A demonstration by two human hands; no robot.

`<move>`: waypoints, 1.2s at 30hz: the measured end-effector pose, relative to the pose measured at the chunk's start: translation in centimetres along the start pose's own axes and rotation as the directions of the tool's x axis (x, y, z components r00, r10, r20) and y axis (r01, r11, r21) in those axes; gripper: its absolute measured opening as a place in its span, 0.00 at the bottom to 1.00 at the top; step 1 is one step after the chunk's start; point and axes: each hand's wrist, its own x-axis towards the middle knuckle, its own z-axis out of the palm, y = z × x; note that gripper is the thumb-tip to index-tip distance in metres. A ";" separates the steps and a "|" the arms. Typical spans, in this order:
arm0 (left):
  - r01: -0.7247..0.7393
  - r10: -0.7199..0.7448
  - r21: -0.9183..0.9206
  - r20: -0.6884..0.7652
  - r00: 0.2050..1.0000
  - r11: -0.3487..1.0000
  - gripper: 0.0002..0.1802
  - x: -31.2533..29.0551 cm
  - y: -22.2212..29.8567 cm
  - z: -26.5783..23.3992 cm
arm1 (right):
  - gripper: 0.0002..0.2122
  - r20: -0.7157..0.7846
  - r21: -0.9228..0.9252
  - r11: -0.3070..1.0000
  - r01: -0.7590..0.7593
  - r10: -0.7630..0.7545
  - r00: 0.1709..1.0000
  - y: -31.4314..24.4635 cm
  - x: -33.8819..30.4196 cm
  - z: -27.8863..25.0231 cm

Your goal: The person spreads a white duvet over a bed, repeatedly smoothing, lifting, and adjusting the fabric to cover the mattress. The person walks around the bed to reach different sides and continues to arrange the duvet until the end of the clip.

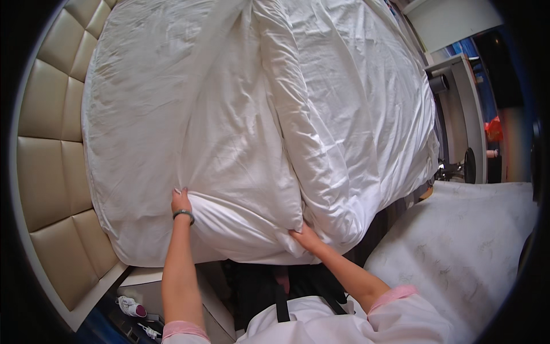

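Observation:
A white duvet (240, 155) lies over the bed in front of me, with a thick raised fold running away from me down its middle. My left hand (181, 200), a dark bangle at its wrist, is closed on the duvet's left edge. Farther right and a little nearer, my right hand (306, 236) grips a bunched corner of the same duvet beside the fold. Between my hands the cloth is drawn into creases. Left of the duvet, the white bed sheet (134, 143) shows, lightly wrinkled.
A padded beige headboard (50, 152) borders the bed on the left. Below it are a bedside cabinet (146, 276) and white shoes (131, 306). At the right lies a pale patterned mattress-like piece (458, 252), with a grey shelf unit (467, 109) beyond it.

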 end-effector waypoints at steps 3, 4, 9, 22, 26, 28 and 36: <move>-0.212 0.374 0.433 -0.335 0.865 0.876 0.37 -1.9 2.7 3.3 | 0.20 0.003 -0.318 0.947 -0.036 0.039 0.999 -4.3 -1.2 3.5; -0.432 0.575 0.426 -0.299 0.762 0.795 0.40 -3.5 3.7 4.5 | 0.19 0.017 -0.353 0.935 0.024 -0.019 1.000 -5.1 -1.6 4.6; -0.747 0.734 0.084 0.142 0.664 0.659 0.54 -17.1 9.7 12.5 | 0.17 0.111 -0.415 0.887 0.200 -0.169 0.979 -7.3 -1.4 6.0; -0.486 0.499 -0.116 0.182 0.847 0.866 0.20 -12.9 8.8 13.7 | 0.38 -0.351 -0.659 0.742 0.122 -0.447 0.822 -2.9 0.5 -6.1; -0.547 0.587 -0.236 0.158 0.794 0.803 0.18 -14.7 10.1 12.7 | 0.36 -0.465 -0.565 0.824 -0.037 -0.281 0.839 -0.3 3.3 -8.5; -0.470 0.555 -0.335 0.237 0.797 0.817 0.18 -16.0 11.8 11.3 | 0.31 -0.373 -0.457 0.889 -0.038 -0.152 0.915 0.4 4.6 -9.9; -0.485 0.559 -0.327 0.189 0.807 0.811 0.17 -13.7 9.9 6.1 | 0.20 -0.173 -0.292 0.949 0.121 -0.177 0.969 -3.8 0.4 -13.8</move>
